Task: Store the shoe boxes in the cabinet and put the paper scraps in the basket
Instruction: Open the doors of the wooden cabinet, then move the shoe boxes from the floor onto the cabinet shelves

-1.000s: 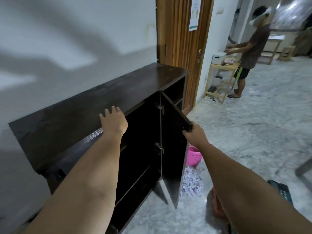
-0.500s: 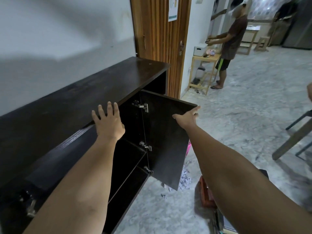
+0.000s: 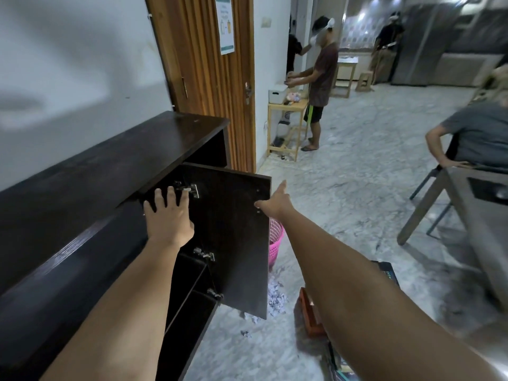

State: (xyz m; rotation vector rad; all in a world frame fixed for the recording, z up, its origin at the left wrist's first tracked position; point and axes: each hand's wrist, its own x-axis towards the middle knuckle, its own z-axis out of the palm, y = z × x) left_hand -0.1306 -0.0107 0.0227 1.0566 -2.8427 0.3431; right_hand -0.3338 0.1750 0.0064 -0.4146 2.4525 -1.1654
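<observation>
A dark wooden cabinet point(image 3: 104, 171) runs along the left wall. Its right door point(image 3: 233, 237) stands swung wide open, showing dark shelves inside. My left hand point(image 3: 167, 215) rests with spread fingers on the cabinet's upper front edge near the top hinge. My right hand point(image 3: 275, 202) touches the open door's outer edge with straight fingers. Behind the door stands a pink basket point(image 3: 275, 240). White paper scraps point(image 3: 276, 298) lie on the floor below it. An orange shoe box point(image 3: 309, 314) and a dark shoe box point(image 3: 386, 272) lie on the floor under my right arm.
A wooden room door point(image 3: 209, 86) is just past the cabinet. One person stands at a small wooden table point(image 3: 288, 116), another stands further back, and a third sits on a chair point(image 3: 428, 188) by a grey table point(image 3: 478, 215) at the right. The floor is marble.
The cabinet door has swung from half open to wide open under my right hand, whose fingers went from gripping the door edge to straight. My view turned right. The left hand stayed on the cabinet.
</observation>
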